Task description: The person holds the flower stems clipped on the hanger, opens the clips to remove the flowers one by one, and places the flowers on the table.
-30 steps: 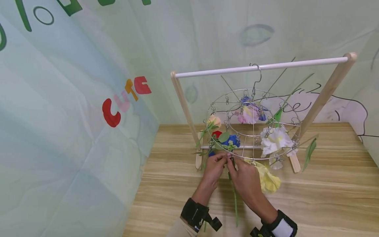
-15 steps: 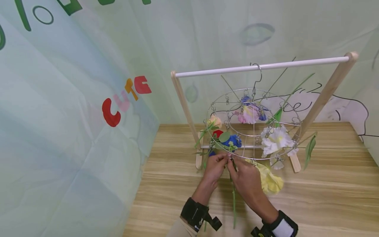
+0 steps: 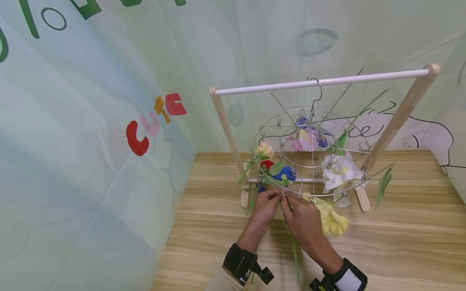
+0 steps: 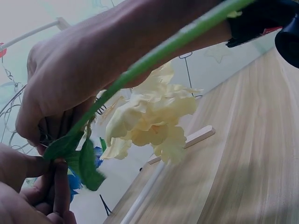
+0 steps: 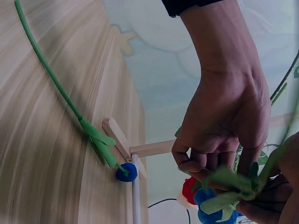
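Note:
Both hands meet at the front rim of a round wire clip hanger (image 3: 302,195). My left hand (image 3: 265,208) pinches with thumb and forefinger around a leafy green stem (image 3: 294,252), just under a blue artificial flower (image 3: 285,173). Close beside it, my right hand (image 3: 303,216) grips the same stem, its thumb and fingers curled. In the left wrist view, green leaves (image 4: 88,163) lie over the fingertips. The right wrist view has a blue bloom (image 5: 210,205) right by the leaves. The clip at the fingers is hidden.
A wooden stand with a white rod (image 3: 262,87) carries the hanger. Yellow (image 3: 331,220), white (image 3: 340,171), pink (image 3: 306,139), peach (image 3: 265,148) and red flowers (image 3: 267,165) hang around it. Printed cloth (image 3: 91,182) walls the left and back of the wooden table (image 3: 204,226).
The lower end of the held stem swings slightly left, then right. Both hands stay at the rim with very small shifts, and the hanging flowers sway a little.

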Demonstrator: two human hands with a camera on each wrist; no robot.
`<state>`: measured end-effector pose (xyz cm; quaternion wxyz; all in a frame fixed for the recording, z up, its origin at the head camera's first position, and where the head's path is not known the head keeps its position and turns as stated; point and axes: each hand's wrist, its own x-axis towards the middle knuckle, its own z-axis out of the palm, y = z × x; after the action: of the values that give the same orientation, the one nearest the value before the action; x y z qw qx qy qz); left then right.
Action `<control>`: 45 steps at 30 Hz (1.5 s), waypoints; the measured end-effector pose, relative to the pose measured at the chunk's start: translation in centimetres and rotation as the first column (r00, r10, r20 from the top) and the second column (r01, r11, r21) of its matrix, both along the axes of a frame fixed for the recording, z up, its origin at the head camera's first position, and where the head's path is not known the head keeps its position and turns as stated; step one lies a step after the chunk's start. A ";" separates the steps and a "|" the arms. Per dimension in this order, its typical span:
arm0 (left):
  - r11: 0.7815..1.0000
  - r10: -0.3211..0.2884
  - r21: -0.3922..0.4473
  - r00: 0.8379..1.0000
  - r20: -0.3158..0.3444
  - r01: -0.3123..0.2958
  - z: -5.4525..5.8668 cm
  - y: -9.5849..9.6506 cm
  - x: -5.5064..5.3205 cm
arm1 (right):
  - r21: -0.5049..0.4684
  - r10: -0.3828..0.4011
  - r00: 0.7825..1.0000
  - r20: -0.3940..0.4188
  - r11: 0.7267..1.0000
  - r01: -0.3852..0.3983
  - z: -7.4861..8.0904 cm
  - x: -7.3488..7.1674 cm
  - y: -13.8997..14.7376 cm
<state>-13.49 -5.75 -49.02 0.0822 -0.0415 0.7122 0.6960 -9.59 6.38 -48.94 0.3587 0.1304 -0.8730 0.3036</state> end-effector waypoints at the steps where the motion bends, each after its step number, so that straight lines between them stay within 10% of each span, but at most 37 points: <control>1: 1.000 0.000 -0.003 1.000 -0.005 0.000 0.0 0.0 0.0 | 0.000 0.000 1.000 -0.002 1.000 0.000 0.0 0.0 0.0; 29: 0.999 -0.003 -0.052 0.999 0.038 0.005 -0.5 -0.1 0.0 | -0.073 0.048 0.989 0.140 0.997 -0.038 0.4 0.3 -0.3; 45: 0.997 -0.031 -0.078 0.998 -0.048 0.027 -0.8 -0.1 0.3 | -0.077 0.027 0.978 0.204 0.997 -0.012 0.1 0.4 -0.1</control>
<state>-13.22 -5.83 -49.78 0.0730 -0.0172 0.7409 0.6674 -9.19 6.28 -48.87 0.2683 0.0933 -0.8919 0.3518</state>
